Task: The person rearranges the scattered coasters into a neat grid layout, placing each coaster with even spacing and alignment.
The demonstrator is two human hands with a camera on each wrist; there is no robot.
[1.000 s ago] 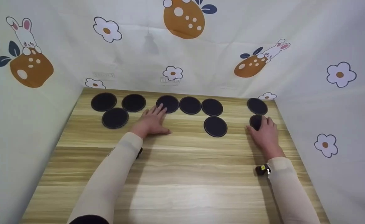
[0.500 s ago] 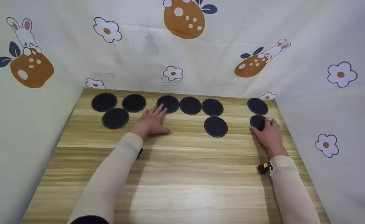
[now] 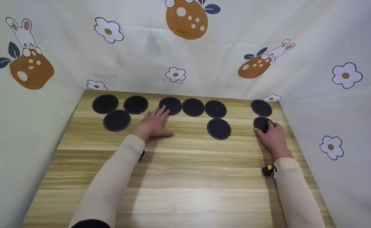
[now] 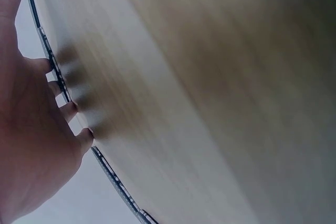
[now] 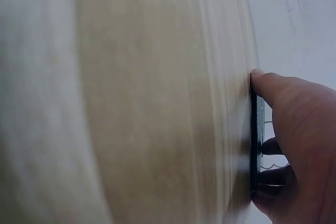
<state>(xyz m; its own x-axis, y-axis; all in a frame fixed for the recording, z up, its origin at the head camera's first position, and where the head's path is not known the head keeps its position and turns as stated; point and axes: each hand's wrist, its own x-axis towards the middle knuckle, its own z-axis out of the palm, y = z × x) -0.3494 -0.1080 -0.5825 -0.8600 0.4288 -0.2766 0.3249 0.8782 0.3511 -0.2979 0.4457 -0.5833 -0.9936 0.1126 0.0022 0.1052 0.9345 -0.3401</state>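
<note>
Several flat black round coasters lie in groups along the far part of the wooden table. My left hand (image 3: 154, 124) is spread, its fingertips on the lower left of one coaster (image 3: 172, 103) in the back row. That coaster's right side meets a second coaster (image 3: 193, 107), and a third coaster (image 3: 216, 109) follows it. At the far right my right hand (image 3: 273, 137) holds a coaster (image 3: 261, 123) by its edges, thumb on the left and fingers over the right side. In the right wrist view, the thumb and fingers straddle this coaster (image 5: 256, 129), low over the wood.
Behind the held coaster lies another coaster (image 3: 261, 108). A single coaster (image 3: 219, 129) lies before the middle row. On the left are three more coasters (image 3: 117, 120). A patterned white cloth (image 3: 135, 60) walls the table (image 3: 185, 177) at the back and both sides.
My right hand has shifted slightly right and uncovered more of its coaster, its thumb now right at the left edge. My left hand has stayed in place.
</note>
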